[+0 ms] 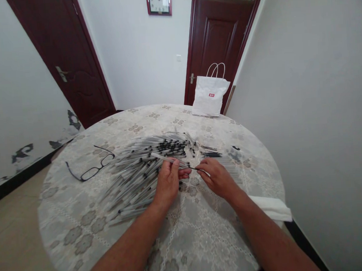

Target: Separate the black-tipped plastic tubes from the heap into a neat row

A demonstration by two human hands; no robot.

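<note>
In my left hand (168, 181) is a translucent white pen barrel (159, 156), gripped between thumb and fingers and tilted down to the right. My right hand (218, 177) pinches a thin black pen refill (194, 168), whose left end meets the barrel's right end; how far it sits inside I cannot tell. Beneath and left of my left hand spreads a large fanned pile of pens (131, 173), pale with black tips. Beyond my right hand lies a small bunch of dark refills (212, 154). Clear thin tubes (231, 168) lie to the right of that hand.
Black-framed glasses (89, 173) rest at the left of the round table with its flowered cloth (202, 236). A white paper bag (209, 96) stands at the far edge. Folded white material (273, 208) lies at the right edge, and a small black piece (236, 148) farther back.
</note>
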